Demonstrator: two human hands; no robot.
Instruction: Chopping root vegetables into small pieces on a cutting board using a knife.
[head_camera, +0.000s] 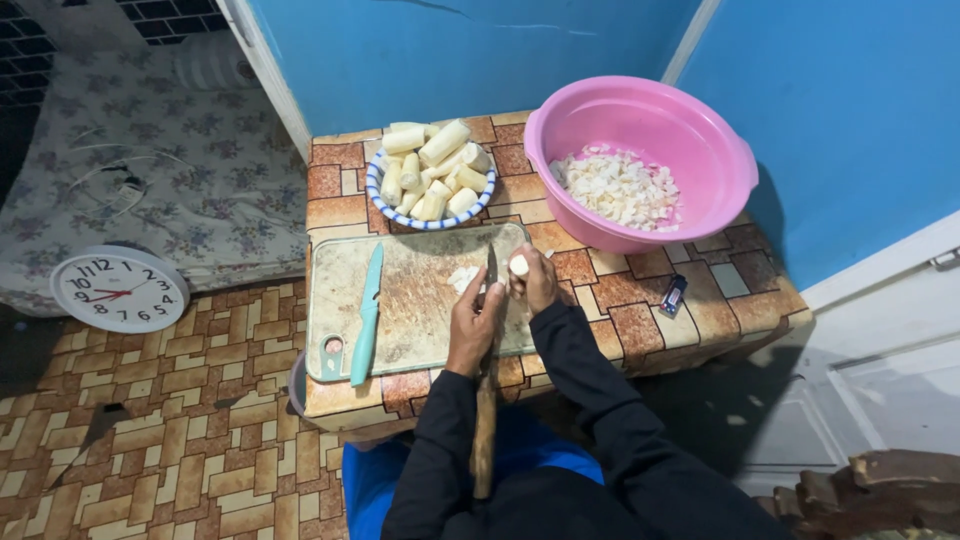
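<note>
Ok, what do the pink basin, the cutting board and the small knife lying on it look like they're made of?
The pink basin looks like moulded plastic: uniform colour, soft sheen, rolled rim. The cutting board seems to be pale plastic, worn and stained, with a hanging hole at one corner; wood can't be ruled out. The small knife is one teal colour all over, probably plastic or coated.

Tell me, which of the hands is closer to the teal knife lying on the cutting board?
The left. The left hand sits just right of the teal knife; the right hand is farther right, beyond the left hand.
</note>
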